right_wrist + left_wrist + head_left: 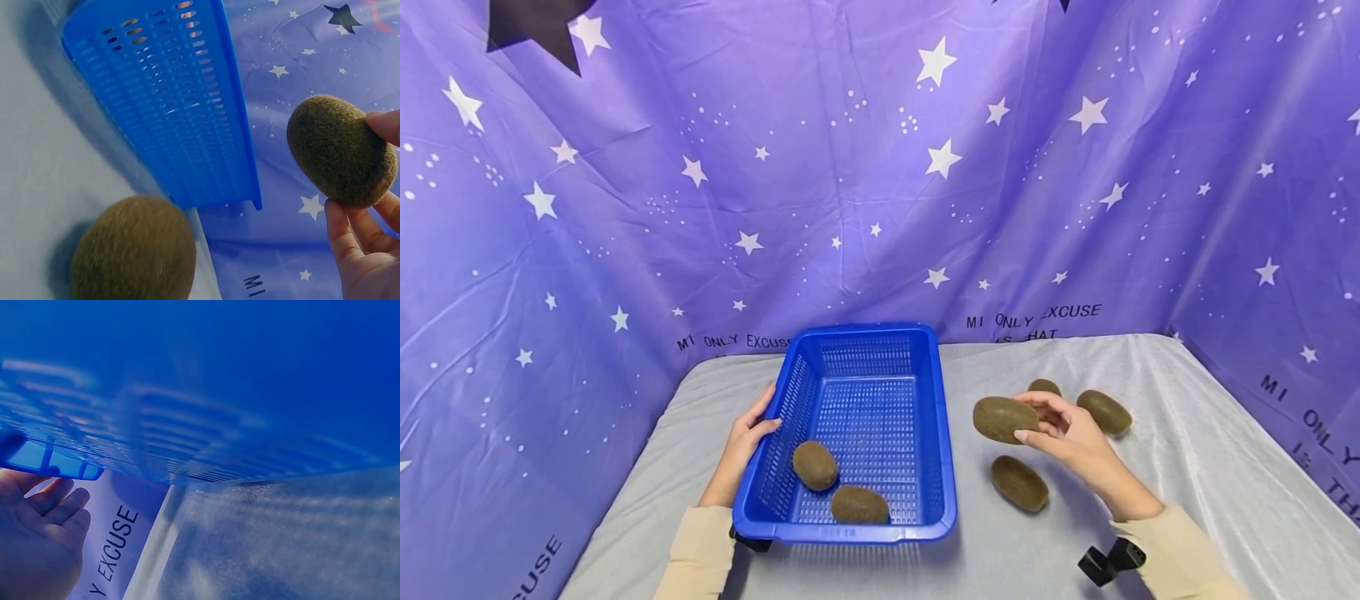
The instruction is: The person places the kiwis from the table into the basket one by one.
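- Head view: the held brown fruit [1003, 419] was to the right of the blue basket [850, 533], apart from its right wall, its long axis running roughly left to right, towards that wall.
- Pinching this fruit between thumb and fingertips, the right hand [1071, 433] was on the side away from the basket.
- Nearer the basket was the left hand [747, 442], touching its left side with thumb and fingers spread apart.
- Two fruits [860, 505] lay inside at the near end; a loose fruit [1019, 484] lay just nearer the wearer than the held one.
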Action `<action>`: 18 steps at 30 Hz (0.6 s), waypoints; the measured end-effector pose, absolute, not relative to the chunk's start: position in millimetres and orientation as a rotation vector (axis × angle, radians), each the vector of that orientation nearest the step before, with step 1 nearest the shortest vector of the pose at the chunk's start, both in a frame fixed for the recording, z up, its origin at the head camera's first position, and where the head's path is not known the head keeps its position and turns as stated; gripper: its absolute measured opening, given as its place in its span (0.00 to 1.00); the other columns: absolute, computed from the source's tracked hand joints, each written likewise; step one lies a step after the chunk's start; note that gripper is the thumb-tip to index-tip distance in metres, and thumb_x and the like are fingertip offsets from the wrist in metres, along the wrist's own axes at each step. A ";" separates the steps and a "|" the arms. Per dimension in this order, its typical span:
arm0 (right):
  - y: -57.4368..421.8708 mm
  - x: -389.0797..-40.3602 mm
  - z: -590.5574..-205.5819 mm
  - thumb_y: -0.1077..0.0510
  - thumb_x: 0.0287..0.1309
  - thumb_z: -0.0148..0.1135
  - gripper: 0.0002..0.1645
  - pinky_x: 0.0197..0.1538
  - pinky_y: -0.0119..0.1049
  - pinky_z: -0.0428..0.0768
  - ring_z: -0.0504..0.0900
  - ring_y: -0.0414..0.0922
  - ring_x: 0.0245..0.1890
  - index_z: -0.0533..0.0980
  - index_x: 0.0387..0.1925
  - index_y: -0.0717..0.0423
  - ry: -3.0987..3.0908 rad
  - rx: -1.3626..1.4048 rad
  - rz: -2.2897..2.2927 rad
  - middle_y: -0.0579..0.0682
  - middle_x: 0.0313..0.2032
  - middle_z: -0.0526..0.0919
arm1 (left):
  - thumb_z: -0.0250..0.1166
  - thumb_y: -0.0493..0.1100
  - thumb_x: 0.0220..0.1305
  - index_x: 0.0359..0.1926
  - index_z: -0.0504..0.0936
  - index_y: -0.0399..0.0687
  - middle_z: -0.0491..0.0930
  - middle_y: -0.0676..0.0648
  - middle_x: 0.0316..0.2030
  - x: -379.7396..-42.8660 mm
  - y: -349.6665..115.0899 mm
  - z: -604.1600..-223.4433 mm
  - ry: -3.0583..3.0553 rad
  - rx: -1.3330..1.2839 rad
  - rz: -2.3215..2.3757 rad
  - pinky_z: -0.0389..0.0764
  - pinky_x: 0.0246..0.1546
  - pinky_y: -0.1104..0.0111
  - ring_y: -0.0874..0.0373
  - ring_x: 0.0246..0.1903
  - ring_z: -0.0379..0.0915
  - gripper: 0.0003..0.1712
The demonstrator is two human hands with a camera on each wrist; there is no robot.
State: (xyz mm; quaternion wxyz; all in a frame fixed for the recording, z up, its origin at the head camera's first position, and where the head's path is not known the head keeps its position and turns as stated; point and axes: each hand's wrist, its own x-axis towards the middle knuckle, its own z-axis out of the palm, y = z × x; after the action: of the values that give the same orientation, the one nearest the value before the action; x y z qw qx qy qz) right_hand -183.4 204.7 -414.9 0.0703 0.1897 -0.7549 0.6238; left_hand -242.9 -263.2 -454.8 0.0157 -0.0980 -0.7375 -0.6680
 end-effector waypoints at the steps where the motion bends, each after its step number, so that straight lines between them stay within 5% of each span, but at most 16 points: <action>1: 203.5 -183.8 -414.3 0.70 0.51 0.65 0.26 0.39 0.27 0.78 0.81 0.40 0.37 0.70 0.52 0.72 -2.269 0.575 1.878 0.48 0.40 0.80 | 0.52 0.31 0.64 0.71 0.53 0.37 0.46 0.39 0.72 -243.0 -263.3 -454.9 -2.293 -0.304 -2.075 0.64 0.52 0.86 0.43 0.69 0.44 0.35; 18: 180.7 -189.9 -408.8 0.68 0.51 0.65 0.25 0.40 0.28 0.79 0.81 0.41 0.37 0.71 0.52 0.69 -2.268 0.634 1.908 0.49 0.41 0.79 | 0.53 0.31 0.63 0.71 0.55 0.37 0.48 0.39 0.72 -243.2 -262.9 -454.2 -2.310 -0.293 -2.032 0.61 0.53 0.86 0.44 0.69 0.45 0.35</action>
State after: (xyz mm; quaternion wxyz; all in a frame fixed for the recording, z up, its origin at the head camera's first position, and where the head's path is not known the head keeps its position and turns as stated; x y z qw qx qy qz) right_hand -189.9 180.7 -408.8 0.0555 0.2090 -0.7471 0.6285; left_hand -243.2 -262.9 -454.2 0.0258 -0.0948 -0.7472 -0.6573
